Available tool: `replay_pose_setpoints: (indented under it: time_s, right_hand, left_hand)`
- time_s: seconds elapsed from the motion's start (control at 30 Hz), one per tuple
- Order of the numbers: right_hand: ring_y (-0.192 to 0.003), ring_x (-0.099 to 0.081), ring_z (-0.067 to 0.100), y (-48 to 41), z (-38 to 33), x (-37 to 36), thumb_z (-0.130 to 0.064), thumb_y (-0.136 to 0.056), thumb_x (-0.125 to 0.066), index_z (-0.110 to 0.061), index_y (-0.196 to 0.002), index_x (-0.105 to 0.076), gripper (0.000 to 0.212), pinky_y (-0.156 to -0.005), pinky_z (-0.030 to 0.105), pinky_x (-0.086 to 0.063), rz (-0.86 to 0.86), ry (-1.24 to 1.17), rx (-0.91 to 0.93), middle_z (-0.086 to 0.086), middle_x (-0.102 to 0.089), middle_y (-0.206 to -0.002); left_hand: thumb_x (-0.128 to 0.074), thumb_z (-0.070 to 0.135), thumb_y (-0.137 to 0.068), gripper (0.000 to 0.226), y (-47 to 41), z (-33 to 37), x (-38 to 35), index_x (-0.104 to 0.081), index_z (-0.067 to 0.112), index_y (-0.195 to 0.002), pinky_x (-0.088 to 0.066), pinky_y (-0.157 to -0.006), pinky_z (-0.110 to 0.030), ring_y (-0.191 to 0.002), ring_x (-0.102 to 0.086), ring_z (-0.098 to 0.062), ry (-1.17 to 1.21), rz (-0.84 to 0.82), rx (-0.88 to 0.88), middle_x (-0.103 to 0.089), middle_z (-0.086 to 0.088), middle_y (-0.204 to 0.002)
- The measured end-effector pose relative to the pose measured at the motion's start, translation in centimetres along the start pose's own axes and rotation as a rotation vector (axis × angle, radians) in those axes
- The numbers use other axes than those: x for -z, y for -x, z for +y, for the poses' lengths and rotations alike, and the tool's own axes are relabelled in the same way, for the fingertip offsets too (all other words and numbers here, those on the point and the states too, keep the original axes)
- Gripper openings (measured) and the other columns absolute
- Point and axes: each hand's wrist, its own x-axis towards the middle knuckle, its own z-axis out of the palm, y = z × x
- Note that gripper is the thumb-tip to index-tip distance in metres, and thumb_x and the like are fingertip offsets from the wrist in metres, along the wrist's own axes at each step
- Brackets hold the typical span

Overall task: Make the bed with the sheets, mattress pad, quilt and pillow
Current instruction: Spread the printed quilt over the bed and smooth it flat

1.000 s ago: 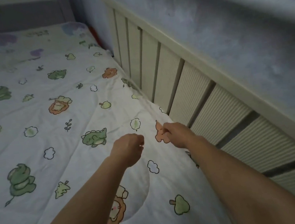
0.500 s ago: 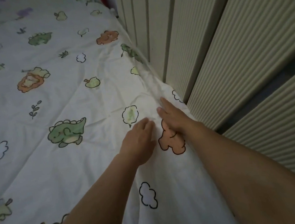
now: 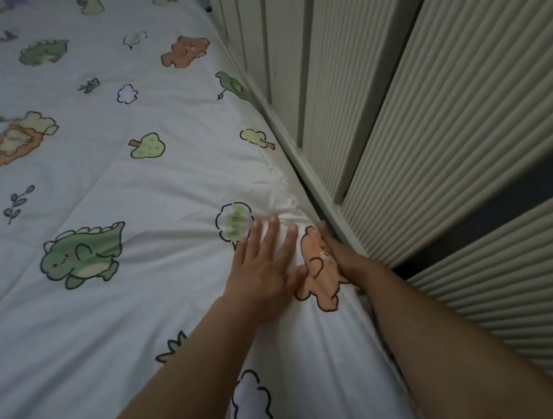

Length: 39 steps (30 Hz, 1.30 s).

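The person's view holds one quilt (image 3: 101, 194) and two hands, one left hand (image 3: 261, 269) and one right hand (image 3: 338, 254). The quilt's print counts two orange bears (image 3: 185, 51), two whole green dinosaurs (image 3: 84, 255), one whole lion (image 3: 20, 138) and at least three green trees (image 3: 147, 146). There are at least three ribbed panels (image 3: 462, 102)

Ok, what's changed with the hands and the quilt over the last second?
Both fists opened and let go of the pinched edge of the quilt, lowering it toward the slatted rail. The left hand now presses flat on the quilt with fingers spread; the right hand pushes straight-fingered along the edge beside the rail. The quilt stays spread over the bed.
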Motion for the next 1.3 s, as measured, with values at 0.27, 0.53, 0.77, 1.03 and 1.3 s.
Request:
replay_pose_setpoints:
  time_s: [0.27,0.53,0.77,1.03,1.3]
  right_hand:
    - [-0.124,-0.05,0.026,2.8,-0.5,-0.5,-0.062,-0.096,-0.018,-0.016,-0.135,-0.052,0.069,-0.106,0.034,-0.036,0.173,0.187,0.077,0.013,-0.054,-0.135]
    - [-0.122,-0.051,0.018,11.9,2.1,-0.9,-0.037,-0.102,-0.033,-0.029,-0.134,-0.05,0.037,-0.105,0.033,-0.038,0.318,0.378,0.332,-0.001,-0.055,-0.134]
    - [-0.134,-0.038,0.016,22.8,8.3,-3.1,-0.02,-0.103,-0.036,-0.021,-0.146,-0.035,0.043,-0.095,0.011,-0.022,0.464,0.421,0.302,0.001,-0.041,-0.148]
    - [-0.139,-0.024,0.006,31.9,16.3,-5.4,-0.031,-0.103,-0.032,-0.026,-0.15,-0.023,0.048,-0.111,0.018,-0.017,0.435,0.261,0.212,-0.011,-0.028,-0.151]
    - [-0.141,-0.028,0.02,28.5,20.8,-2.3,-0.078,-0.084,-0.022,-0.046,-0.145,-0.028,0.069,-0.118,0.041,-0.017,0.367,0.069,-0.064,-0.007,-0.026,-0.155]
  left_hand:
    - [-0.022,0.063,-0.091,0.074,0.2,0.5,1.9,0.01,0.032,-0.149,0.0,-0.119,-0.042,-0.145,0.017,-0.026,-0.051,-0.107,0.025,0.019,-0.001,-0.157]
    - [-0.01,0.062,-0.086,0.077,7.4,2.9,1.8,0.008,0.025,-0.15,-0.001,-0.118,-0.04,-0.145,0.016,-0.025,0.0,-0.14,-0.059,0.019,-0.005,-0.157]
    - [-0.03,0.046,-0.098,0.071,15.7,5.8,0.8,0.012,0.021,-0.15,0.005,-0.117,-0.038,-0.143,0.022,-0.024,0.025,-0.193,-0.15,0.025,-0.007,-0.155]
    - [-0.026,0.052,-0.097,0.073,23.1,8.2,-1.8,0.015,0.022,-0.149,0.004,-0.117,-0.039,-0.143,0.024,-0.023,-0.05,-0.238,-0.297,0.026,-0.006,-0.155]
    - [0.004,0.073,-0.067,0.087,24.7,9.6,-6.3,0.018,0.038,-0.146,0.009,-0.115,-0.046,-0.14,0.03,-0.026,-0.103,-0.202,-0.345,0.031,0.001,-0.153]
